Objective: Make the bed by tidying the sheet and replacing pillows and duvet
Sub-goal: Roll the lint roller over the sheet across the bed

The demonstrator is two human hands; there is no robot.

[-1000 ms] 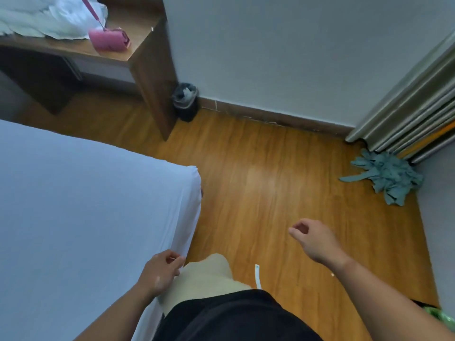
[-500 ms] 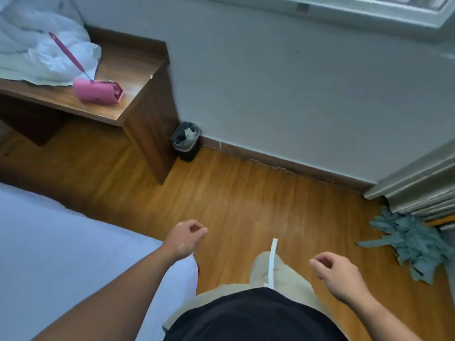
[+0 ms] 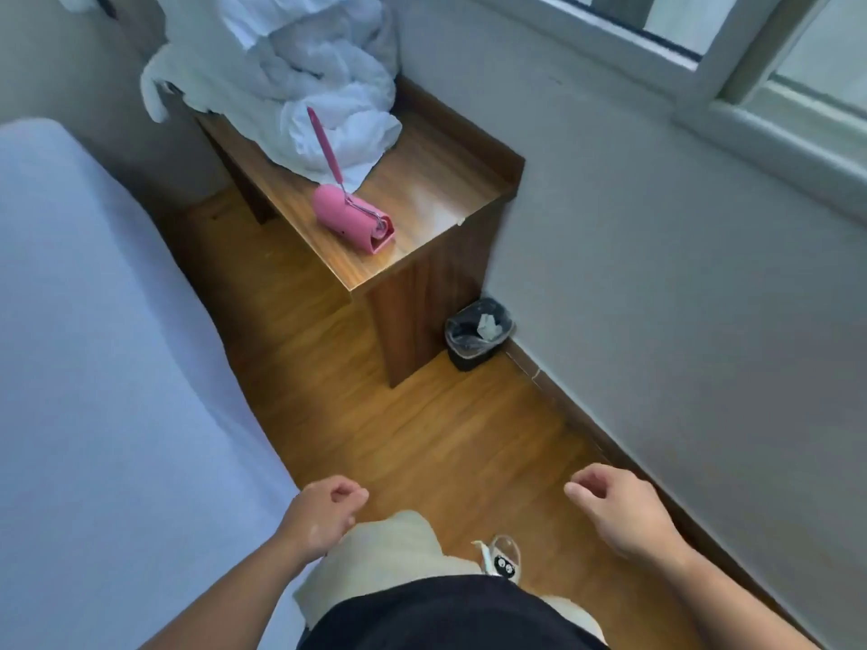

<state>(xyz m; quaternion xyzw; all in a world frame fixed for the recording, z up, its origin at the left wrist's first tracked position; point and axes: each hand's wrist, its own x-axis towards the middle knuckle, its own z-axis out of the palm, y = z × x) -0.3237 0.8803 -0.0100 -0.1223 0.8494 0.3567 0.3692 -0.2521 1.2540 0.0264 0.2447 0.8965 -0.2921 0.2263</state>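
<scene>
The bed (image 3: 103,368) fills the left side, its white sheet smooth and flat. A crumpled white duvet (image 3: 300,72) is heaped on the far end of a wooden desk (image 3: 422,199) ahead. My left hand (image 3: 323,513) hangs loosely curled just off the bed's near edge, holding nothing. My right hand (image 3: 619,513) is also loosely curled and empty, over the wooden floor near the wall. No pillows are in view.
A pink lint roller (image 3: 352,218) lies on the desk in front of the duvet. A small black waste bin (image 3: 476,333) stands between the desk and the wall. A narrow strip of wooden floor (image 3: 422,438) runs between bed and wall. A window is at top right.
My left hand let go of the sheet at the bed corner and lifted away. The view swung left and up, bringing the desk, duvet and window into sight.
</scene>
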